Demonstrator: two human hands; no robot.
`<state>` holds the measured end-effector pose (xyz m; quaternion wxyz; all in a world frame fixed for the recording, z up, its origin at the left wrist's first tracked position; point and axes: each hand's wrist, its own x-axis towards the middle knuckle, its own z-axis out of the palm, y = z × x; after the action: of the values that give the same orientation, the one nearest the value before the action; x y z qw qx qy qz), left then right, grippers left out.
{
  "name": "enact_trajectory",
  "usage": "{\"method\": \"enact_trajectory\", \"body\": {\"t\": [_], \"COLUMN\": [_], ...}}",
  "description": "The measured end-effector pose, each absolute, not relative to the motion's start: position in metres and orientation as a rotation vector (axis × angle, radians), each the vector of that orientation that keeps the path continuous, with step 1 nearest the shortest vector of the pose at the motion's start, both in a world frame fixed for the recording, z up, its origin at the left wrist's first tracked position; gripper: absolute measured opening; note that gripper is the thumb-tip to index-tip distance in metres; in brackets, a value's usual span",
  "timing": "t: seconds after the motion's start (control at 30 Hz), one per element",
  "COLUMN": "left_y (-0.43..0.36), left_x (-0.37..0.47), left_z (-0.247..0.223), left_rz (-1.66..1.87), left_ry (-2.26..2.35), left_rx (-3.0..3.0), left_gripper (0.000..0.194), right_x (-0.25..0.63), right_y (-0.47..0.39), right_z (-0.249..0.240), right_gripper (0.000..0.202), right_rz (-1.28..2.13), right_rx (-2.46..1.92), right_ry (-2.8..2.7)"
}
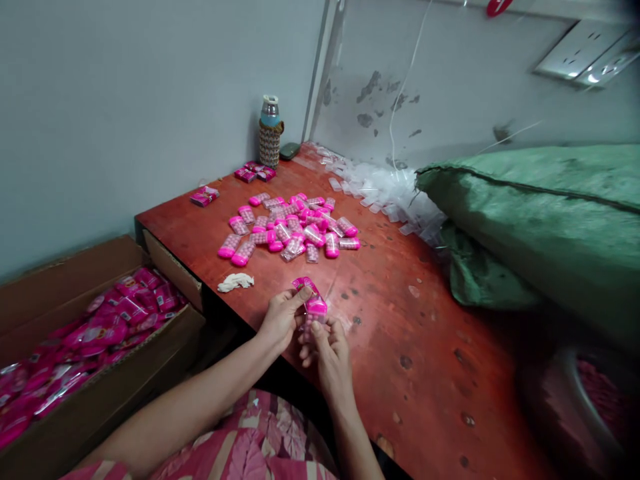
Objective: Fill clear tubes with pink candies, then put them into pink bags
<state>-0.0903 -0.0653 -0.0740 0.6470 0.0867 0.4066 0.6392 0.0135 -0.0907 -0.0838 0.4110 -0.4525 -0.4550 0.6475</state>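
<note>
Bead pack (315, 308) held above near side of bench (400, 320).
Left hand (280, 321) pinches pink wrapper (302, 283), right hand (332, 353) pinches pack's clear body; likely light, stiff, slick, wrapper creases easily; best gripped by sides.

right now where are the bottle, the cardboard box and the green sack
bottle (270, 143): head view, on its woven sleeve
cardboard box (145, 373): head view, on its near side wall
green sack (545, 207): head view, on its bulging side

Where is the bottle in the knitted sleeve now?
In the head view, the bottle stands at the red table's far edge, left of the green sack.
</note>
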Motion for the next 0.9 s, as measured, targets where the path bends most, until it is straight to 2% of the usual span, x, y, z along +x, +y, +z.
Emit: {"method": "enact_trajectory", "body": {"t": [0.3, 0.5, 0.7, 0.9], "left_y": [-0.065, -0.064, -0.068, -0.071], "left_x": [-0.091, -0.097, -0.095, -0.098], "left_z": [-0.072, -0.073, -0.077, -0.074], "left_rz": [1.273, 1.166, 1.12, 1.212], "left_ry": [0.885, 0.907, 0.859, 0.897], "left_rx": [0.417, 0.583, 0.581, 0.45], "left_gripper": [0.024, 0.023, 0.023, 0.019], "right_x": [0.018, 0.023, 0.022, 0.029], "right_y": [-0.088, -0.082, -0.08, -0.086], "right_z": [-0.088, -0.089, -0.095, -0.088], "right_gripper": [0.023, 0.022, 0.021, 0.026], "right_rz": [1.393, 1.747, 1.558, 1.698], "right_rx": [-1.265, -1.031, -1.131, -0.98], "right_ry": [-1.258, -1.079, -1.146, -1.104]}}
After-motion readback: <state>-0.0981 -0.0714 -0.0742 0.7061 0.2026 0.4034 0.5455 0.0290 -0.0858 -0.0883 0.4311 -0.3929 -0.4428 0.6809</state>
